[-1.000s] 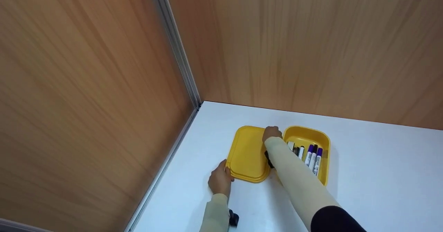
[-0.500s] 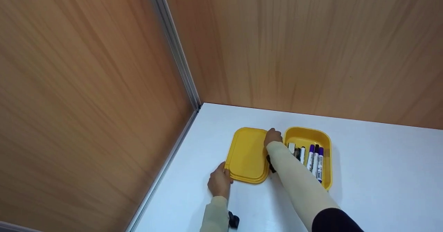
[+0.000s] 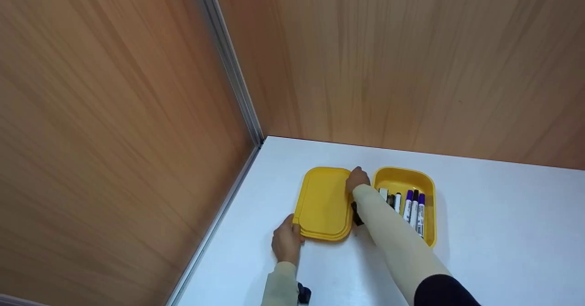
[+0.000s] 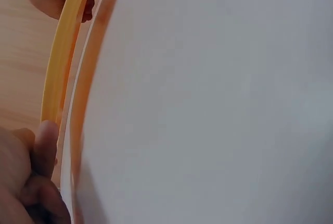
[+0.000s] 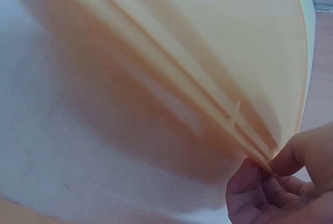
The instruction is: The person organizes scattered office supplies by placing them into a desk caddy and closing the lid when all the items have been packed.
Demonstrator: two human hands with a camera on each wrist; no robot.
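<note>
Both hands pinch the flat yellow plastic lid (image 3: 323, 203) with curled fingers, the left hand (image 3: 287, 244) at its near corner, the right hand (image 3: 358, 179) at its far edge beside the yellow plastic tray of markers (image 3: 427, 180) on the white tabletop (image 3: 502, 233).

We find no legible text. The markers (image 3: 413, 209) in the yellow tray (image 3: 429, 192) carry printed labels, too small for us to read; the lid (image 3: 322, 203) is unmarked.

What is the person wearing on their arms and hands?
Both arms wear long, pale cream sleeves. The right sleeve gives way to a dark navy part near the upper arm. A small black device is strapped at each wrist, the left one by the cuff. The left hand and right hand are bare, no gloves.
</note>
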